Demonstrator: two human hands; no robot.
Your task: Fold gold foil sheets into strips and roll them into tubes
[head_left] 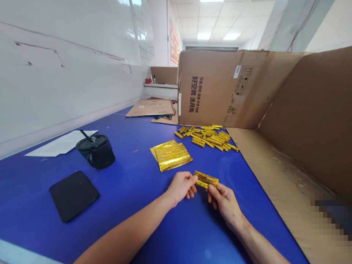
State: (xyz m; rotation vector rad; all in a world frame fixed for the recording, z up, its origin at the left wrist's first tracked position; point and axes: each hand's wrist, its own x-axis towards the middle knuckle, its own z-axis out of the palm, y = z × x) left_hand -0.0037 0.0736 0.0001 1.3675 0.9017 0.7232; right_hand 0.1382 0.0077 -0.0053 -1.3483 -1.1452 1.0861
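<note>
Head view: left hand and right hand, fingers clamped, pinch both ends of a gold foil packet above the blue table.

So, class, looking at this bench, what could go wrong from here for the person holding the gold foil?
The gold foil packet, pinched between the left hand and right hand, looks thin and might crease or tear. The gold foil sticks could roll off the edge of the blue table onto the cardboard sheet. The black lidded cup, if knocked, might tip onto the paper.
</note>
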